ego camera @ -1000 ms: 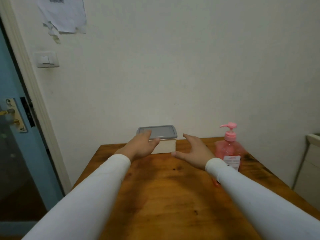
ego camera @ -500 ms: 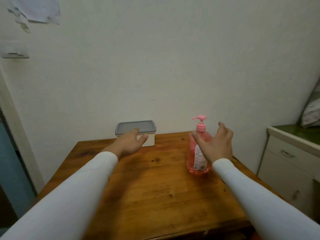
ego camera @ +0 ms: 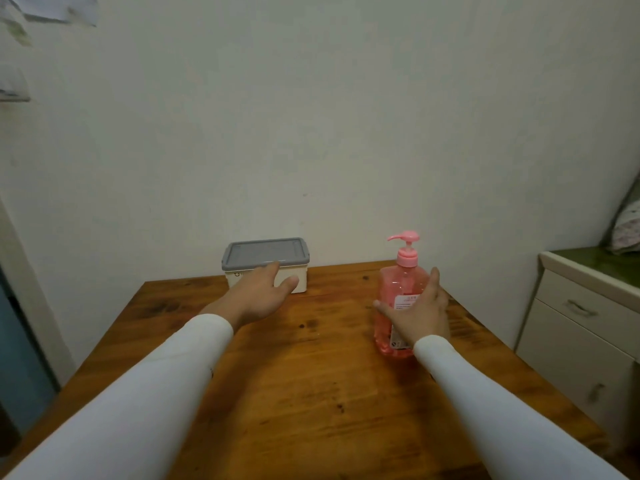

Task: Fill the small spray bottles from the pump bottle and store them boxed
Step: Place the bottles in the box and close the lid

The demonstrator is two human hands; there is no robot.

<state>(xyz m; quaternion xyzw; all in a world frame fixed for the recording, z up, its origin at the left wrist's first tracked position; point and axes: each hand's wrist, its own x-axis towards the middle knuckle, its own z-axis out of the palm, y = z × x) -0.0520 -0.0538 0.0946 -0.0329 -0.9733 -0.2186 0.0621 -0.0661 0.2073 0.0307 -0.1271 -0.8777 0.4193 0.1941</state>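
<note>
A white box with a shut grey lid [ego camera: 266,252] stands at the far edge of the wooden table [ego camera: 311,375], against the wall. My left hand [ego camera: 260,295] reaches toward its front, fingers apart, holding nothing. A pink pump bottle [ego camera: 401,289] with pink liquid stands upright at the right. My right hand [ego camera: 420,315] is in front of the bottle with fingers spread around its body; whether it touches the bottle I cannot tell. No small spray bottles are in view.
A white cabinet with drawers [ego camera: 585,327] stands right of the table, a green top and a patterned cushion [ego camera: 628,226] on it. The wall runs right behind the table. A door frame is at the left edge.
My right hand swung from near the box over to the pump bottle and lowered onto its front. My view turned right. My left hand stayed by the box.
</note>
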